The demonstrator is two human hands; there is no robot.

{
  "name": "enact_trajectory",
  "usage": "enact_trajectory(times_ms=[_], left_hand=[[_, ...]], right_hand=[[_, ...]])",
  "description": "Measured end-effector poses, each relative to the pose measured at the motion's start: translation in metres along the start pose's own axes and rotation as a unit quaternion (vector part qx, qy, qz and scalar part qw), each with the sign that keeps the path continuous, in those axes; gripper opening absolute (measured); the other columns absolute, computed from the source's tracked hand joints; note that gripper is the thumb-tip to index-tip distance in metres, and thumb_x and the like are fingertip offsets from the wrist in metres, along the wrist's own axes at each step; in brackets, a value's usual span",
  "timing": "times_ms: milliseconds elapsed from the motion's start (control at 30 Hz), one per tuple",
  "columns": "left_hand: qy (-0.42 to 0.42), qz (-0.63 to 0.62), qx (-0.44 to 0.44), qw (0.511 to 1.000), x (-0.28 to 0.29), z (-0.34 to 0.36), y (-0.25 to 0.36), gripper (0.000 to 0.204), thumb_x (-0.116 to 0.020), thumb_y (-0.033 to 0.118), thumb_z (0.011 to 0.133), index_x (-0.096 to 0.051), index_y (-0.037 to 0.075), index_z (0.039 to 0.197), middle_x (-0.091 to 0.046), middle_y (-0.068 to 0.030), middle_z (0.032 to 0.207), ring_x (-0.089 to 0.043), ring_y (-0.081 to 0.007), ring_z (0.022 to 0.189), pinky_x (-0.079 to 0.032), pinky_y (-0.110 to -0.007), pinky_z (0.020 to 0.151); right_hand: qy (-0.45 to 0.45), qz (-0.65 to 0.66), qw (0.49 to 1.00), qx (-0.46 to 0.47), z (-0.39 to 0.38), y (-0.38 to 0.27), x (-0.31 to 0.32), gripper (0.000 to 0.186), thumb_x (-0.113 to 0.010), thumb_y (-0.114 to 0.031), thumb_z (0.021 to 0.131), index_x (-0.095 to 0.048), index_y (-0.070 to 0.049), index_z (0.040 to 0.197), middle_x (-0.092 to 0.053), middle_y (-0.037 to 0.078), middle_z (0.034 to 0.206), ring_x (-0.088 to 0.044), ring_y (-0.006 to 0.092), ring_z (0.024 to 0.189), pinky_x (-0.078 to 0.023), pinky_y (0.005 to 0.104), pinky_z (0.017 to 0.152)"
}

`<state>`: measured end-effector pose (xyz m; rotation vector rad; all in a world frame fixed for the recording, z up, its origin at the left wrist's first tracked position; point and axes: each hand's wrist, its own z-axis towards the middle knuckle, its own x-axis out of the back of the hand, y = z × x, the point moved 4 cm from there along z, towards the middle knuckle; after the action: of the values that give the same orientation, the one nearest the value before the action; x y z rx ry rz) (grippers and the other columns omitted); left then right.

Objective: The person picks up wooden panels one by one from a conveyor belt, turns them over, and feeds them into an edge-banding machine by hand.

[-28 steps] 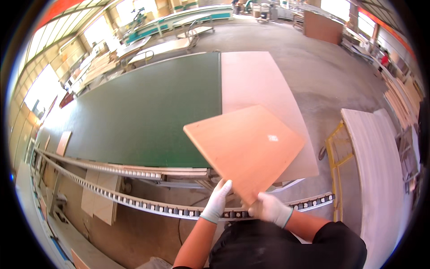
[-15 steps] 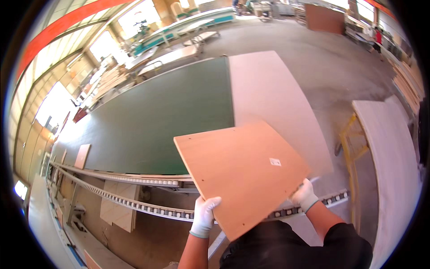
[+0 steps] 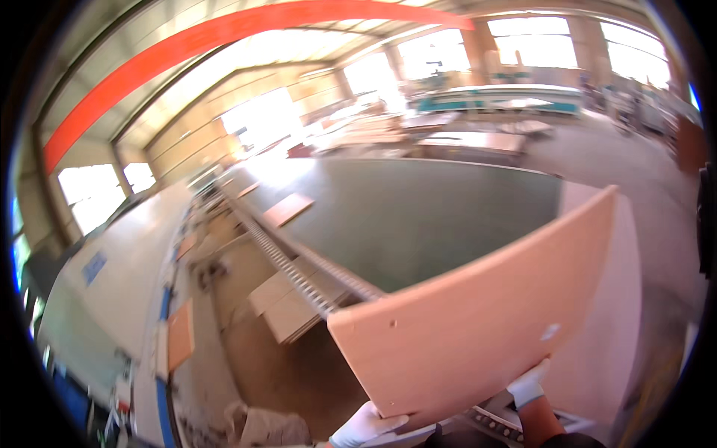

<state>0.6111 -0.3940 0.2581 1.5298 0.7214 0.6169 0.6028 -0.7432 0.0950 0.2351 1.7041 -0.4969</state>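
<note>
The tilted wooden panel I carry blocks my right; the green table beyond its roller rail lies bare.

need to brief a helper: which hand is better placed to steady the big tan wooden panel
Left, probably: the left hand cups the tan wooden panel's lower corner from beneath, while the right hand only pinches its bottom edge.

Broad green machine table, a pale sheet flat along its right side.
</note>
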Motion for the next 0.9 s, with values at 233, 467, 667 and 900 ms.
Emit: enact_trajectory(times_ms=[233,467,667,900], left_hand=[[0.499,-0.099,-0.250,0.824,0.032,-0.091,-0.053,0.041,-0.074,0.027,0.082,-0.060,-0.002,0.107,-0.064,-0.0037,0.099,-0.057,-0.0133,0.091,-0.049,-0.031,0.079],[0.731,-0.157,-0.272,0.606,0.060,-0.205,-0.096,0.039,-0.058,0.042,0.096,-0.058,0.005,0.082,-0.048,0.0080,0.073,-0.037,-0.0023,0.066,-0.032,-0.023,0.055],[0.857,-0.191,-0.148,0.454,0.052,-0.345,-0.199,0.046,-0.045,0.040,0.102,-0.065,-0.001,0.101,-0.067,-0.0045,0.095,-0.060,-0.0101,0.079,-0.049,-0.026,0.072],[0.917,-0.243,-0.165,0.271,-0.032,-0.466,-0.230,0.047,-0.048,0.042,0.101,-0.063,-0.002,0.100,-0.066,-0.0067,0.097,-0.061,-0.0145,0.084,-0.051,-0.030,0.078]], right_hand=[[0.052,-0.055,0.987,-0.144,0.004,0.072,-0.053,0.072,-0.033,-0.068,0.090,-0.040,-0.020,0.144,-0.040,0.003,0.148,-0.038,0.0303,0.134,-0.033,0.0536,0.108],[-0.063,-0.075,0.969,-0.225,-0.041,0.159,-0.015,0.068,-0.038,-0.056,0.095,-0.039,-0.008,0.143,-0.049,0.011,0.139,-0.040,0.0294,0.132,-0.032,0.0507,0.109],[-0.281,-0.211,0.830,-0.433,-0.125,0.215,-0.065,0.057,-0.034,-0.039,0.099,-0.036,-0.003,0.143,-0.046,0.012,0.141,-0.043,0.0300,0.130,-0.034,0.0455,0.109],[-0.221,-0.336,0.726,-0.557,-0.173,0.343,-0.005,0.041,-0.043,-0.008,0.095,-0.044,-0.006,0.136,-0.053,0.009,0.132,-0.051,0.0273,0.123,-0.041,0.0443,0.104]])
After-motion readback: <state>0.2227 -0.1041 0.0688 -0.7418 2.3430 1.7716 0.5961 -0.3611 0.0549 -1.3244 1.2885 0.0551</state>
